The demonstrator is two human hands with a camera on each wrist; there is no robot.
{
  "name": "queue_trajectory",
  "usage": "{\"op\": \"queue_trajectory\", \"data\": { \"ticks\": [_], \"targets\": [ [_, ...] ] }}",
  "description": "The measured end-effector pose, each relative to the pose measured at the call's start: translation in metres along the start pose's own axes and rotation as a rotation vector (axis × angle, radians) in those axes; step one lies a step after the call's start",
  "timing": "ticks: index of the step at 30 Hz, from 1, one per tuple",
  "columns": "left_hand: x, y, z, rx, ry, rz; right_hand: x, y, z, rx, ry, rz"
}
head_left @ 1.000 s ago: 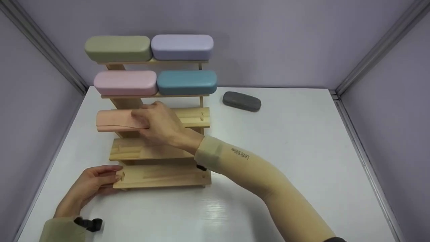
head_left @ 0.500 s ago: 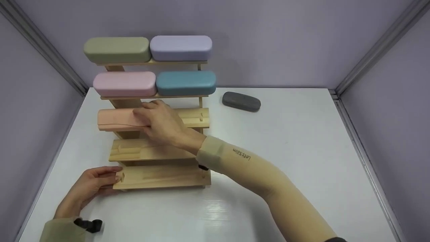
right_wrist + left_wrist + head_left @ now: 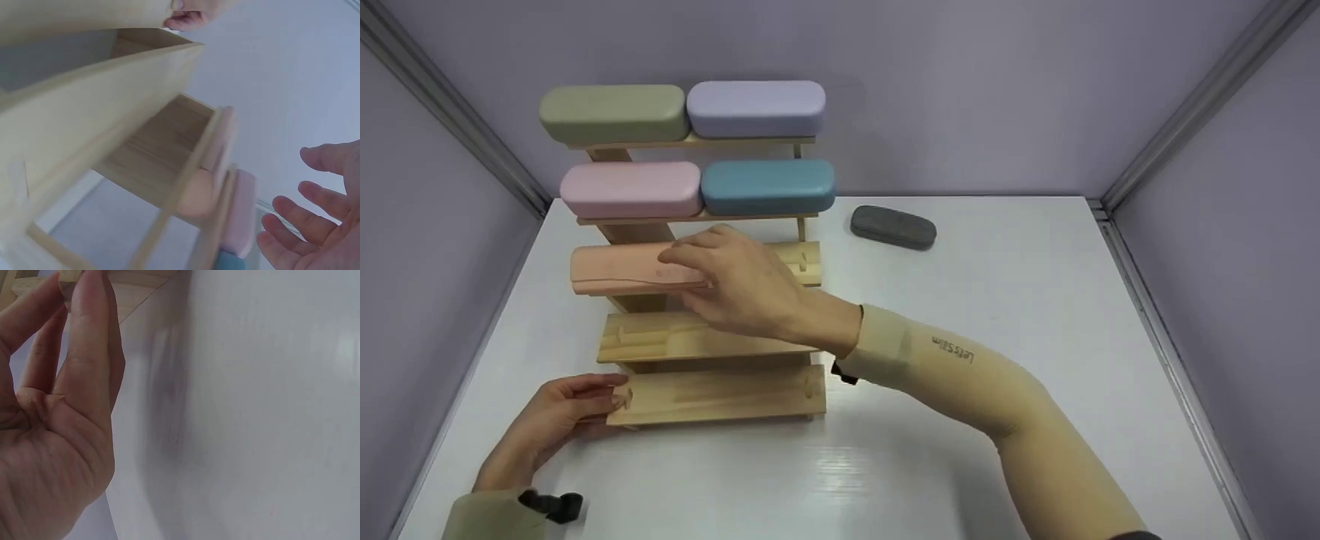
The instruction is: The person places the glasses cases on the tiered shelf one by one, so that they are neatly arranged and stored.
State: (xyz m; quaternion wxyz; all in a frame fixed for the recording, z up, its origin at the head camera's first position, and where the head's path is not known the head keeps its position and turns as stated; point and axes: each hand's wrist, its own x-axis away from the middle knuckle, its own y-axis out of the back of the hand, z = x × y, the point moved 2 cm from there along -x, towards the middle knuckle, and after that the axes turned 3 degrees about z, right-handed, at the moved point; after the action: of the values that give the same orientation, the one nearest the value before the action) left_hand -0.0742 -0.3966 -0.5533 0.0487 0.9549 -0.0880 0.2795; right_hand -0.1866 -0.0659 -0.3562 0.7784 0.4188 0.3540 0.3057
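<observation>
A tiered wooden display rack (image 3: 712, 397) stands on the table's left side. My left hand (image 3: 562, 412) pinches the left end of its lowest shelf between thumb and fingers; in the left wrist view, wood shows at the fingertips (image 3: 93, 292). On the middle shelf's left half lies a peach glasses case (image 3: 615, 268), closed, with a curved seam along its front. My right hand (image 3: 746, 289) is at the case's right end, overlapping it in the head view. The right wrist view shows that hand's fingers (image 3: 306, 216) spread and apart from the case (image 3: 198, 193).
Green (image 3: 611, 112) and lavender (image 3: 757, 109) glasses cases fill the top shelf. Pink (image 3: 630, 187) and teal (image 3: 769, 186) ones sit on the shelf below. A dark grey glasses case (image 3: 893, 227) lies on the white table (image 3: 997, 315), right of the rack.
My right hand has let go of the peach case and drawn back slightly to the right, uncovering more of it. The left hand keeps its grip on the lowest shelf.
</observation>
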Motion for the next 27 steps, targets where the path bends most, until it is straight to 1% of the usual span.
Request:
{"op": "queue_trajectory", "data": {
  "ticks": [3, 6, 9, 12, 16, 20, 23, 27],
  "targets": [
    [0.001, 0.001, 0.001, 0.001, -0.003, 0.000, 0.012, 0.019, 0.001, -0.028, 0.032, 0.009],
    [0.002, 0.002, 0.002, 0.010, 0.002, 0.003, 0.023, 0.038, -0.005, -0.063, 0.068, -0.002],
    [0.003, 0.002, 0.002, 0.023, 0.012, 0.007, 0.035, 0.056, -0.016, -0.099, 0.084, -0.029],
    [0.002, 0.001, 0.001, 0.029, 0.013, 0.018, 0.048, 0.073, -0.032, -0.144, 0.065, -0.062],
    [0.001, -0.001, -0.001, 0.042, 0.005, 0.028, 0.069, 0.093, -0.056, -0.188, -0.017, -0.096],
    [0.003, -0.002, -0.003, 0.056, 0.000, 0.025, 0.093, 0.103, -0.086, -0.227, -0.145, -0.108],
    [0.004, -0.002, -0.003, 0.046, 0.004, 0.019, 0.111, 0.105, -0.112, -0.250, -0.233, -0.112],
    [0.007, -0.001, -0.001, 0.040, 0.018, 0.009, 0.130, 0.099, -0.149, -0.307, -0.299, -0.131]
  ]
}}
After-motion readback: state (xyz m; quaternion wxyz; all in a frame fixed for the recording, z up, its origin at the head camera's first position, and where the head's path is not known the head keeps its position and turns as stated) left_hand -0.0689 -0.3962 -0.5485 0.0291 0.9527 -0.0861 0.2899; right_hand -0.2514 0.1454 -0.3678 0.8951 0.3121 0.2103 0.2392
